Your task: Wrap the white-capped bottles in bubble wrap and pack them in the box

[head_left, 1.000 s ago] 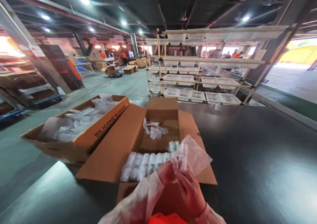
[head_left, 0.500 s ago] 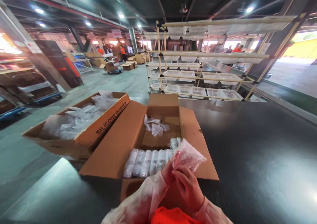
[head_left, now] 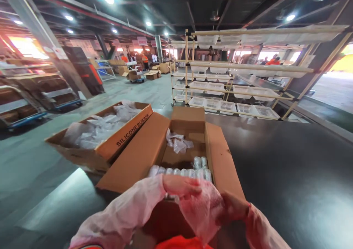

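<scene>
A translucent bubble-wrap bag (head_left: pixel 201 210) hangs between my hands, above the near side of an open cardboard box (head_left: pixel 190 113). The fingers of my left hand (head_left: pixel 180 185) are pressed together on its upper left edge. My right hand (head_left: pixel 233 206) is at its right side, closed on the wrap, with the fingertips dark and blurred. Behind the bag, a row of wrapped cylinders (head_left: pixel 184 173) lies in the box, partly hidden by my left hand and the wrap. Two more wrapped cylinders (head_left: pixel 200 162) stand out just beyond the row. A crumpled clear plastic piece (head_left: pixel 179 143) lies farther back.
To the left, a carton marked SILICONE RUBBER (head_left: pixel 132 131) holds crumpled plastic bags (head_left: pixel 102 127). The boxes rest on a dark tabletop (head_left: pixel 281 168). Beyond stands a rack (head_left: pixel 186 69) with white baskets (head_left: pixel 215 88). Carts and people are in the background.
My hands, close together before, have moved apart, the left leftward and the right rightward. The bubble-wrap bag has come lower and nearer, opened out between them. The view has shifted slightly left.
</scene>
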`<state>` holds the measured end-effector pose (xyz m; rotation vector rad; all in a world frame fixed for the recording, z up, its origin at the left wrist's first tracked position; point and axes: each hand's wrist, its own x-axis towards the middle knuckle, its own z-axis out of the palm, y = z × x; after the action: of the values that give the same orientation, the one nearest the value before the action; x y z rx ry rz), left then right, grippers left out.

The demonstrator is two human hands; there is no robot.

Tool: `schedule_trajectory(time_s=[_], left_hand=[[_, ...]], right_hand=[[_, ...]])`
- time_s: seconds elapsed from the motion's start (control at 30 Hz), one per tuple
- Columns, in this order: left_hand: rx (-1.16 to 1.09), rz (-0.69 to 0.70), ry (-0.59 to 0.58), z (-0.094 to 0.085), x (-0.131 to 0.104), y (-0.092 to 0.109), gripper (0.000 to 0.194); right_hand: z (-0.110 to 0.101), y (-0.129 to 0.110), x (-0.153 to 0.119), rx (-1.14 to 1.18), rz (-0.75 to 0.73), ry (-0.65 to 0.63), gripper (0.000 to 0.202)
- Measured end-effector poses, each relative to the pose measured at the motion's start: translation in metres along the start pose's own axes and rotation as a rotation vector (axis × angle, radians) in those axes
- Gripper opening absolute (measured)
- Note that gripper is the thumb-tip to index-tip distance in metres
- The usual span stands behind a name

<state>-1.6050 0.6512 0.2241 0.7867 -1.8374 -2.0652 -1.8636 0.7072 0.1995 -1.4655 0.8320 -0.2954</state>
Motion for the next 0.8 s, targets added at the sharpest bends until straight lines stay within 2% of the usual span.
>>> schedule_trajectory(time_s=[0.03,0.07,0.1,0.13,0.17,0.2,0.23,0.27,0.3,0.37,0.4,0.47,0.53,0.63,0.73,0.8], left_hand=[[-0.064,-0.007,0.033,-0.012,-0.008,0.013,0.052],[-0.139,0.037,0.136,-0.023,-0.014,0.022,0.060],[-0.214,0.120,0.294,-0.031,-0.017,0.026,0.066],[-0.271,0.220,0.465,-0.036,-0.017,0.024,0.067],[-0.310,0.270,0.557,-0.036,-0.013,0.016,0.065],[-0.339,0.267,0.569,-0.031,-0.007,0.004,0.063],[-0.353,0.209,0.487,-0.023,0.002,-0.012,0.060],[-0.339,0.145,0.328,-0.012,0.011,-0.028,0.054],[-0.322,0.110,0.228,-0.001,0.021,-0.043,0.047],[-0.290,0.079,0.228,0.017,0.036,-0.064,0.030],[-0.272,0.081,0.291,0.022,0.040,-0.068,0.023],[-0.230,0.087,0.416,0.023,0.042,-0.066,0.014],[-0.174,0.101,0.446,0.016,0.037,-0.056,0.014],[-0.070,0.149,0.334,0.002,0.027,-0.046,0.029],[0.032,0.239,0.178,-0.003,0.020,-0.050,0.048],[0.078,0.267,0.161,-0.002,0.018,-0.056,0.045]], right_hand=[[0.003,0.008,0.002,0.043,0.009,0.060,0.043],[0.006,0.015,0.002,0.081,0.001,0.156,0.042],[0.008,0.021,0.003,0.115,-0.011,0.260,0.044],[0.009,0.027,0.003,0.148,-0.026,0.364,0.046],[0.010,0.031,0.004,0.183,-0.046,0.457,0.049],[0.011,0.033,0.005,0.220,-0.065,0.535,0.051],[0.013,0.033,0.007,0.248,-0.084,0.587,0.052],[0.014,0.032,0.009,0.269,-0.105,0.618,0.053],[0.015,0.029,0.011,0.287,-0.125,0.626,0.053],[0.018,0.021,0.015,0.290,-0.158,0.561,0.054],[0.019,0.016,0.015,0.269,-0.173,0.531,0.054],[0.021,0.010,0.016,0.158,-0.216,0.564,0.047],[0.023,0.009,0.016,0.013,-0.258,0.701,0.036],[0.025,0.014,0.020,0.015,-0.211,0.842,0.039],[0.029,0.025,0.031,0.227,-0.027,0.853,0.053],[0.031,0.032,0.039,0.296,0.086,0.843,0.058]])
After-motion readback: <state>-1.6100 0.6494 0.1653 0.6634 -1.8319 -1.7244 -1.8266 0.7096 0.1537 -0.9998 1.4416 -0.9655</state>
